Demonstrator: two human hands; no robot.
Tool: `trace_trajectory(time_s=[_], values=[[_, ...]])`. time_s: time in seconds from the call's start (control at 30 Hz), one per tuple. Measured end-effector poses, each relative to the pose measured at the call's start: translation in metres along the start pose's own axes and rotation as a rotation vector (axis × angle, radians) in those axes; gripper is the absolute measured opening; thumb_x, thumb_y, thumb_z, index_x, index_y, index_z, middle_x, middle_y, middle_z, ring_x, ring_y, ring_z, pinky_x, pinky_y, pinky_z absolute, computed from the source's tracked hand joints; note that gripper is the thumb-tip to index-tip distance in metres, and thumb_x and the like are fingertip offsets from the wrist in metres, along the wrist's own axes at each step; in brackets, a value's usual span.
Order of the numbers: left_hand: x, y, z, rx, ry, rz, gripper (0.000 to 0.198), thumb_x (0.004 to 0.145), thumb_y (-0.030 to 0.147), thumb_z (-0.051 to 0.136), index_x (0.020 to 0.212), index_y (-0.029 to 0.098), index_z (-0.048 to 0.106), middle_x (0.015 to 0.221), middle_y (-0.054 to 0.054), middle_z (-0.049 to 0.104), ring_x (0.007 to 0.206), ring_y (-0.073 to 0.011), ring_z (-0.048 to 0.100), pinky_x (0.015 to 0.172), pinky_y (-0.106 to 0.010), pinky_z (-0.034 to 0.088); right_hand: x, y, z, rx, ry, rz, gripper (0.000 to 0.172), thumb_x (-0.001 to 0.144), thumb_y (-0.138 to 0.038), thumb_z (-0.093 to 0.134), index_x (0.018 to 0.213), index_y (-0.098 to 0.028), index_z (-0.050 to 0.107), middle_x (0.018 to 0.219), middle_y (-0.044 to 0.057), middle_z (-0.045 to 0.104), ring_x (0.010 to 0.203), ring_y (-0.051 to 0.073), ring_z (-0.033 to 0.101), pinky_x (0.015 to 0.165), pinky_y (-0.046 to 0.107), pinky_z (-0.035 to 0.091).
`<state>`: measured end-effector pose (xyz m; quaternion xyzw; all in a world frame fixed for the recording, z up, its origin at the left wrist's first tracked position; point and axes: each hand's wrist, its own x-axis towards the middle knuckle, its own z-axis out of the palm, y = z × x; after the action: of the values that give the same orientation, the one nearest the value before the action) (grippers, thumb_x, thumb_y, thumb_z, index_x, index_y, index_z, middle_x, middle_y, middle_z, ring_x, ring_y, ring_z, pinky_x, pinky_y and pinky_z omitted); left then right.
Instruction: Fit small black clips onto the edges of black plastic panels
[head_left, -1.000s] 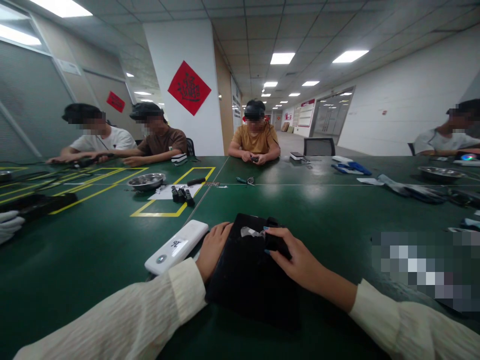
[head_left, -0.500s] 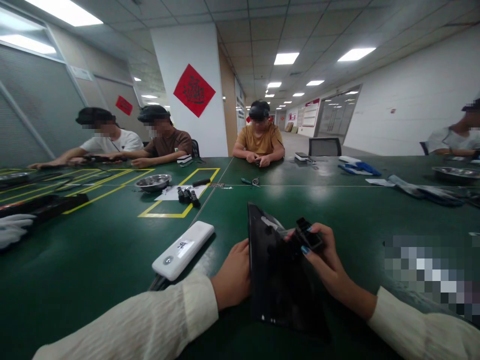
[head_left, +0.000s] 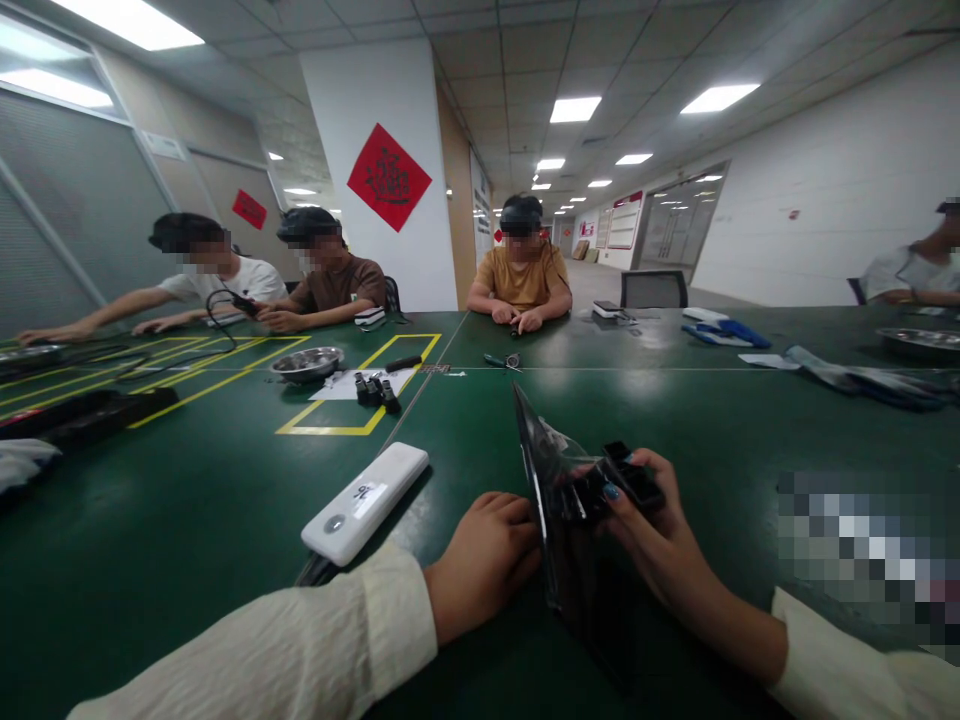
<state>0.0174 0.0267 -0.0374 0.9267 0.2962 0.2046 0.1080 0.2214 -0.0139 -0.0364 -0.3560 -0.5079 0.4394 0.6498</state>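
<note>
Right hand (head_left: 660,520) clamped on small black part (head_left: 626,480) at dark panel (head_left: 577,590) edge; left hand (head_left: 484,560) curled against panel's other side; white power bank (head_left: 366,502) left of panel, bare green table (head_left: 187,520) beyond.

Dark green bench (head_left: 187,520) with yellow line markings; white power bank (head_left: 365,502); glossy black bag (head_left: 570,560); cream ribbed sleeves (head_left: 300,650); teal nails.

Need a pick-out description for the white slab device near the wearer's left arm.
On the green table, go to the near edge, just beyond the wearer's cream left sleeve. The white slab device lies there flat, angled, left of the left hand. It is the only white rounded bar nearby, with a label and round mark on top.
</note>
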Motion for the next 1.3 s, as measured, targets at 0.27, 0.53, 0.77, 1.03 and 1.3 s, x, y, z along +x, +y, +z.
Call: trace_trajectory(time_s=[0.27, 0.53, 0.77, 1.03, 1.3], values=[[-0.003, 0.011, -0.027, -0.124, 0.08, -0.161, 0.016, 0.086, 0.024, 0.046, 0.094, 0.02, 0.06, 0.093, -0.006, 0.062, 0.089, -0.0203, 0.058, 0.08, -0.032, 0.048, -0.003, -0.011, 0.013, 0.206, 0.089, 0.216, 0.052, 0.069, -0.037, 0.073, 0.104, -0.033, 0.034, 0.101, -0.002, 0.057, 0.083, 0.015, 0.061, 0.066, 0.029, 0.056], [-0.003, 0.011, -0.026, -0.157, 0.149, -0.286, 0.025, 0.093, 0.029, 0.029, 0.081, 0.019, 0.048, 0.079, -0.004, 0.056, 0.075, -0.0181, 0.054, 0.07, -0.031, 0.045, -0.007, -0.023, 0.017, 0.256, 0.083, 0.473, 0.062, 0.059, -0.036, 0.08, 0.102, -0.031, 0.036, 0.082, -0.005, 0.061, 0.061, 0.012, 0.059, 0.051, 0.022, 0.047], [-0.006, 0.012, -0.025, -0.132, 0.165, -0.265, 0.029, 0.094, 0.031, 0.025, 0.08, 0.019, 0.047, 0.078, -0.004, 0.053, 0.074, -0.0187, 0.051, 0.072, -0.033, 0.044, -0.006, -0.008, 0.012, 0.193, 0.041, 0.407, 0.078, 0.067, -0.038, 0.074, 0.132, -0.031, 0.031, 0.122, 0.005, 0.055, 0.115, 0.024, 0.05, 0.087, 0.037, 0.047], [-0.004, 0.012, -0.024, -0.201, 0.18, -0.291, 0.025, 0.094, 0.031, 0.025, 0.084, 0.02, 0.045, 0.083, -0.005, 0.053, 0.082, -0.0193, 0.051, 0.073, -0.032, 0.044, -0.008, -0.011, 0.014, 0.123, -0.118, 0.459, 0.101, 0.067, -0.042, 0.072, 0.142, -0.03, 0.004, 0.123, 0.013, 0.051, 0.097, 0.026, 0.061, 0.079, 0.042, 0.049], [-0.004, 0.01, -0.023, -0.172, 0.185, -0.272, 0.025, 0.094, 0.03, 0.025, 0.08, 0.02, 0.043, 0.081, -0.004, 0.052, 0.077, -0.0184, 0.05, 0.072, -0.032, 0.043, -0.008, -0.02, 0.017, -0.113, -0.164, 0.416, 0.106, 0.067, -0.062, 0.062, 0.141, -0.02, 0.0, 0.113, 0.015, 0.053, 0.086, 0.024, 0.061, 0.08, 0.042, 0.049]])
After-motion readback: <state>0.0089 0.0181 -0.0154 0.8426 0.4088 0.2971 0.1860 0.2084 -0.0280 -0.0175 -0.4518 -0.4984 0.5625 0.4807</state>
